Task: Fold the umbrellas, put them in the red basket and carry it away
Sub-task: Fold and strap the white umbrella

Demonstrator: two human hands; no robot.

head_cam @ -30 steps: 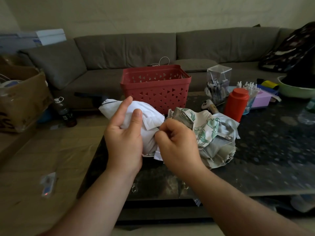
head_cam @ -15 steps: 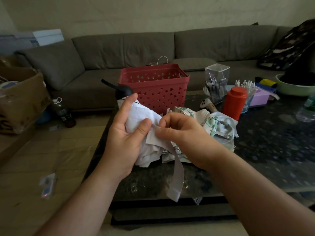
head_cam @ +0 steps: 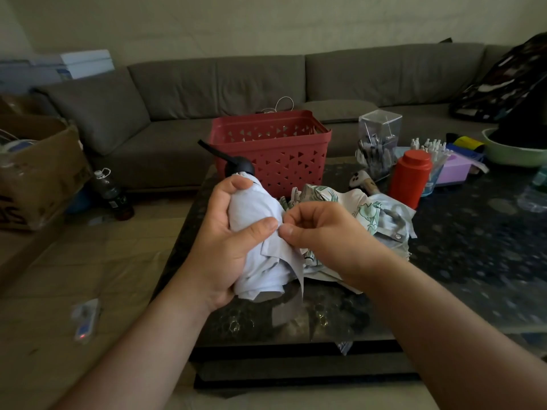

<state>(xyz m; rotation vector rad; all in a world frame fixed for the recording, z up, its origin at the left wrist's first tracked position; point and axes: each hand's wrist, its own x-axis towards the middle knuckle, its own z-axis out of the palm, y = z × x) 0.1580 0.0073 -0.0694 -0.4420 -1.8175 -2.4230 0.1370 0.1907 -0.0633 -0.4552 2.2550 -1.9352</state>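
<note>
Left hand (head_cam: 220,250) wraps its fingers and thumb around a bunched white umbrella (head_cam: 260,247), held above the near edge of the dark table (head_cam: 473,261); the umbrella's black handle (head_cam: 233,164) points away toward the red basket (head_cam: 270,150). Right hand (head_cam: 322,232), fingers curled, pinches the umbrella's strap (head_cam: 291,261) beside the left thumb. A second, green-patterned umbrella (head_cam: 364,211) lies crumpled on the table, just behind the right hand.
</note>
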